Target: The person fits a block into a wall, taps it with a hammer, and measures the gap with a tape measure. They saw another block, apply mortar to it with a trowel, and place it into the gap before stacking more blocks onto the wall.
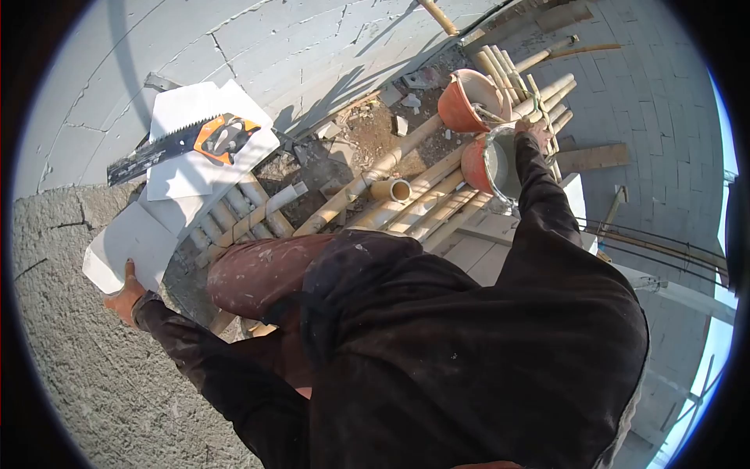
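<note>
At the left, my left hand [125, 302] grips the end of a white building block [134, 248], thumb on its face and fingers round the lower edge. My right arm reaches to the far right, where my right hand [533, 134] is closed at the rim of a reddish bucket [478, 166] holding grey wet mix. What those fingers hold is hidden. Beyond the block, a hand saw [183, 147] with an orange and black handle lies across white block pieces [181, 181].
Several bamboo poles [426, 191] form a platform beside my legs. A second orange bucket [461, 105] stands behind the first. Rubble [375, 125] covers the ground by the block wall [266, 47]. Rough grey masonry [70, 344] runs along the left.
</note>
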`<state>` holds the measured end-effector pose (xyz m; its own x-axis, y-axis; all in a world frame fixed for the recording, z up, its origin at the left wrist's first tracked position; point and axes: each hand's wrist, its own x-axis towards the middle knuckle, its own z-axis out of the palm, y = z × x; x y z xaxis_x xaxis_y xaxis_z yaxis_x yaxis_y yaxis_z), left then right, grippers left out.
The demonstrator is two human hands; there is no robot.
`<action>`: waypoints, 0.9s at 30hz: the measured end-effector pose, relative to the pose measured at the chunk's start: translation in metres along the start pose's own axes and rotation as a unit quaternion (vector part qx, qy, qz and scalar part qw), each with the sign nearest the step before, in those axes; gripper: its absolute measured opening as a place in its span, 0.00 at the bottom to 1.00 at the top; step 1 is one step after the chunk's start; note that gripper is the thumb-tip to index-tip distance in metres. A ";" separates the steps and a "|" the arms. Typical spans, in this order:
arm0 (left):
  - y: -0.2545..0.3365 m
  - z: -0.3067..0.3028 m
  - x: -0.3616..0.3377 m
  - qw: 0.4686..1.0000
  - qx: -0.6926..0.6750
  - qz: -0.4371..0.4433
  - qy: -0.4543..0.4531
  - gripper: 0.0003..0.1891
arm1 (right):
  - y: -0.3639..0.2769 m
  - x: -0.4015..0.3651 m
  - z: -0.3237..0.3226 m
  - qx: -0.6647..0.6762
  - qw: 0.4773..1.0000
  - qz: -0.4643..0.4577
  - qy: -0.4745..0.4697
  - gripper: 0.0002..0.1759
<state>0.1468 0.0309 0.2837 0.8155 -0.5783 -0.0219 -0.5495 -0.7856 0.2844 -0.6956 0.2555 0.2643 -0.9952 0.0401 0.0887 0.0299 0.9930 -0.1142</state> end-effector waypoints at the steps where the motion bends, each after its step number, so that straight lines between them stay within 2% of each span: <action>1: 0.002 -0.002 -0.001 1.000 0.004 -0.004 0.002 0.60 | 0.014 0.002 0.003 -0.016 0.998 0.045 0.050 0.40; 2: 0.001 -0.003 -0.002 1.000 0.005 -0.007 0.002 0.60 | 0.038 0.005 -0.004 -0.028 1.000 -0.003 0.003 0.41; 3: 0.000 -0.003 -0.002 1.000 0.007 -0.001 0.005 0.60 | 0.062 0.002 0.007 -0.049 0.989 -0.132 0.036 0.43; 4: -0.001 -0.002 -0.002 1.000 0.009 0.004 0.009 0.60 | 0.075 -0.008 0.012 -0.076 0.966 -0.249 0.009 0.43; 5: -0.003 0.000 0.000 1.000 0.009 0.003 0.009 0.60 | 0.079 -0.024 0.018 -0.107 0.940 -0.325 -0.003 0.46; 7: -0.006 0.003 0.001 1.000 0.002 -0.002 0.016 0.59 | 0.073 -0.063 0.025 -0.139 0.933 -0.319 -0.089 0.49; 9: -0.010 0.005 0.002 1.000 0.011 0.004 0.019 0.58 | 0.076 -0.061 0.056 -0.111 0.940 -0.314 -0.070 0.49; 11: -0.011 0.002 0.002 1.000 0.024 0.011 0.018 0.57 | 0.093 -0.032 0.119 -0.087 0.947 -0.306 -0.052 0.50; 13: -0.005 -0.003 -0.003 1.000 0.018 0.005 0.012 0.56 | 0.113 0.022 0.167 -0.054 0.979 -0.186 -0.070 0.46; 14: -0.005 -0.003 -0.002 1.000 0.015 0.006 0.010 0.56 | 0.057 -0.061 0.036 -0.048 0.985 -0.104 -0.126 0.41; 15: -0.006 -0.004 0.000 1.000 0.006 0.016 0.003 0.56 | 0.084 -0.028 0.054 0.017 0.985 -0.129 -0.113 0.37; 17: -0.008 -0.004 0.002 1.000 -0.004 0.029 -0.009 0.56 | 0.108 -0.007 0.038 0.053 0.990 -0.128 -0.029 0.31; 20: -0.003 -0.005 0.002 1.000 0.009 0.015 -0.016 0.56 | 0.124 0.023 0.017 0.046 0.996 -0.073 -0.023 0.29; 23: -0.007 -0.008 0.003 1.000 0.014 0.025 -0.012 0.58 | 0.158 0.033 0.011 0.062 0.995 -0.040 -0.060 0.26; 24: -0.006 -0.008 0.002 1.000 0.009 0.025 -0.013 0.58 | 0.181 0.066 0.052 0.121 0.992 -0.035 -0.026 0.26; 25: -0.005 -0.008 0.003 1.000 0.004 0.025 -0.015 0.59 | 0.177 0.060 0.044 0.123 0.992 -0.032 -0.024 0.26; 27: -0.008 0.000 0.011 0.999 0.011 0.031 -0.015 0.60 | 0.160 0.035 0.022 -0.012 0.993 -0.100 -0.065 0.27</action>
<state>0.1600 0.0313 0.2815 0.7738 -0.6325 -0.0338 -0.6033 -0.7523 0.2649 -0.7274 0.4134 0.2275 -0.9851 -0.1707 -0.0208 -0.1684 0.9821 -0.0842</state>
